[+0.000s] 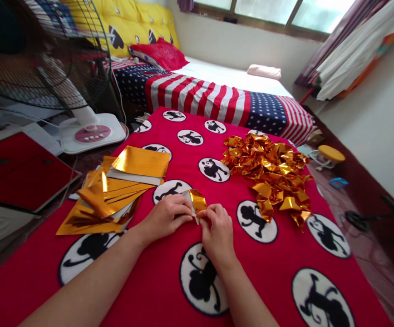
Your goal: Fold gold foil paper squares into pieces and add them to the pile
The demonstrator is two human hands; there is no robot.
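Between my two hands, over the red cloth, is a small sheet of gold foil paper (197,200) with a pale backing, partly folded. My left hand (172,214) pinches its left side with closed fingers. On the near right corner, the fingertips of my right hand (215,227) press the same paper. To the left lies a loose stack of flat gold foil sheets (108,195), some showing a grey-white underside. A heap of folded gold foil pieces (268,168) spreads over the cloth on the right.
The red cloth (156,281) with black monkey prints covers the table. A standing fan (91,131) is at the left, beside a dark red panel (23,170). Behind the table is a bed (200,97) with a stars-and-stripes cover. A yellow-topped stool (331,153) stands right.
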